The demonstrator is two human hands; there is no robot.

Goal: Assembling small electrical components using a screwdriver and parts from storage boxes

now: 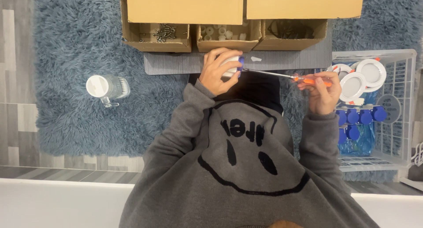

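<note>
My left hand (219, 71) grips a small white round part with a blue piece on its side (233, 63), held over the grey mat (282, 60). My right hand (323, 90) holds a screwdriver with an orange handle (313, 82). Its thin metal shaft (266, 73) runs left, and the tip meets the blue piece of the white part. Both hands hover above my lap, in front of my grey sweater sleeves.
Three open cardboard boxes line the far edge: one with dark screws (164, 33), one with small white parts (221, 33), one with black parts (291, 30). A white wire basket (398, 122) at right holds round white fittings and blue pieces. A capped bottle (108, 88) lies on the blue rug.
</note>
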